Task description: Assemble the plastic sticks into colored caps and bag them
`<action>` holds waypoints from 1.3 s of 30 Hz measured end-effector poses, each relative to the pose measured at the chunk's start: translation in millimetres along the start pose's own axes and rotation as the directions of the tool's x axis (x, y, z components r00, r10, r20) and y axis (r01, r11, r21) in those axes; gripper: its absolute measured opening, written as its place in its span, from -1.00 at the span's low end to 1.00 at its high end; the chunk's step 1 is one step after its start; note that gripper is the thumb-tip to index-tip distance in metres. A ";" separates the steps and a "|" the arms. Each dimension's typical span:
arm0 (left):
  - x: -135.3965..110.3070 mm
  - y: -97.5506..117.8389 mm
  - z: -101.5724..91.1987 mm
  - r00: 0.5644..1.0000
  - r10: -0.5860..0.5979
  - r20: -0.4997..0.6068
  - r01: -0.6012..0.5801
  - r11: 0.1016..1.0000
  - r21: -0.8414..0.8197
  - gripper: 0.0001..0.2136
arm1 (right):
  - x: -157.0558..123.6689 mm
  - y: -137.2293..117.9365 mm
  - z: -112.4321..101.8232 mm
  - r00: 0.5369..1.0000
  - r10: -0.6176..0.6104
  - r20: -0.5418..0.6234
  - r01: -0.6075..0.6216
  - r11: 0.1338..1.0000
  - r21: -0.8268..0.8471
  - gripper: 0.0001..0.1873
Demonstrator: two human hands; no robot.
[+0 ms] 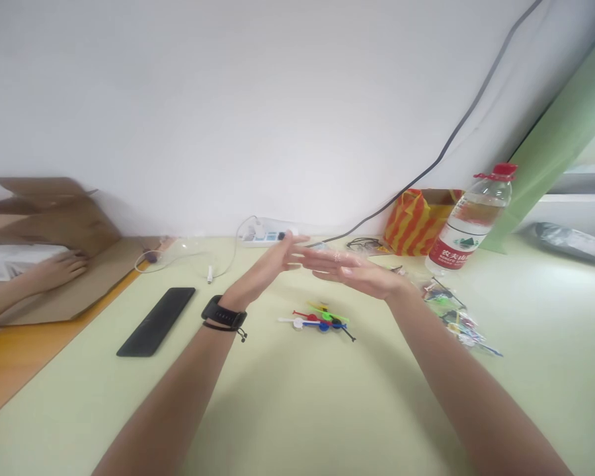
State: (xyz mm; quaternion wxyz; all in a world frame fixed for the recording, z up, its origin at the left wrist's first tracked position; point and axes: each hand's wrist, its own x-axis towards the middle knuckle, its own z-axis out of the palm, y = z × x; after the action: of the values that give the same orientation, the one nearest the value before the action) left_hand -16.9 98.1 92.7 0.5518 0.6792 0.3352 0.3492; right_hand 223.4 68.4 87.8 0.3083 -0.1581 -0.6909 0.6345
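My left hand [272, 260] is raised over the pale green table, its fingers stretched out and a black watch [225, 313] on the wrist. Fingers also extended flat, my right hand [350, 268] meets or overlaps its fingertips; whether they touch I cannot tell. Neither hand holds anything. Below them on the table lies a small pile of coloured plastic pieces [322, 322] with round heads and thin stems, in white, red, blue, green, yellow and black. Clear bags of similar coloured pieces [461, 324] lie to the right of my right forearm.
At right stand a large water bottle [471, 221] and a red-yellow bag [416, 221]. A black flat case [157, 321] lies at left. Behind are a power strip [265, 231] and a cable [441, 155]. Another person's hand [62, 270] rests in a cardboard box [92, 228].
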 end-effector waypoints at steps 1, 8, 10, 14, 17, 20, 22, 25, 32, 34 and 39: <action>-0.3 0.8 0.6 1.000 -0.001 0.008 0.001 1.000 -0.003 -0.39 | 0.3 0.0 0.7 1.000 0.005 0.000 -0.005 1.000 0.010 -0.35; -7.4 8.7 -23.0 1.000 -0.017 -0.007 0.018 0.971 0.238 -0.45 | -6.6 0.1 -8.9 1.000 0.029 -0.011 -0.029 0.998 0.059 -0.22; -9.3 7.9 -33.6 0.998 -0.039 0.047 0.017 0.914 0.405 -0.51 | -9.8 -0.3 -12.6 0.999 0.024 -0.022 -0.022 0.997 0.076 -0.20; -8.4 2.0 -43.6 0.994 -0.049 0.101 -0.019 0.813 0.582 -0.61 | -13.1 -2.2 -15.0 1.000 0.013 -0.023 -0.011 0.995 0.098 -0.20; -6.0 -1.0 -41.3 0.994 -0.004 0.107 -0.062 0.799 0.599 -0.64 | -12.8 -3.5 -13.6 1.000 0.020 -0.001 -0.020 0.994 0.108 -0.18; -4.5 -2.2 -38.4 0.995 0.010 0.101 -0.069 0.799 0.598 -0.67 | -11.9 -3.7 -12.2 0.999 0.036 0.003 -0.036 0.992 0.118 -0.17; -4.0 -3.1 -38.3 0.996 0.014 0.093 -0.068 0.798 0.598 -0.67 | -11.8 -3.3 -12.1 0.999 0.045 0.006 -0.045 0.991 0.125 -0.16; -3.7 -3.7 -39.3 0.996 0.017 0.083 -0.064 0.794 0.605 -0.66 | -12.6 -3.1 -12.9 0.999 0.040 0.027 -0.043 0.990 0.132 -0.11; -5.4 0.8 -38.9 0.992 0.033 0.124 -0.102 0.790 0.604 -0.73 | -13.8 -5.4 -13.7 0.999 0.025 0.037 -0.030 0.993 0.118 -0.08; -5.1 0.8 -38.7 0.992 0.031 0.124 -0.102 0.777 0.621 -0.74 | -13.9 -5.6 -13.7 0.999 0.029 0.036 -0.033 0.993 0.115 -0.07; -5.4 3.7 -32.7 0.991 0.065 0.115 -0.123 0.777 0.617 -0.71 | -14.1 -6.0 -13.5 0.999 0.028 0.038 -0.032 0.993 0.110 -0.07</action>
State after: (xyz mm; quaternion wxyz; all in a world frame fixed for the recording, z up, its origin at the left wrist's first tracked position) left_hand -47.1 109.8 100.6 0.2928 0.8535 0.3730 0.2163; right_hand 243.6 69.5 90.5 0.2945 -0.1395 -0.6579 0.6789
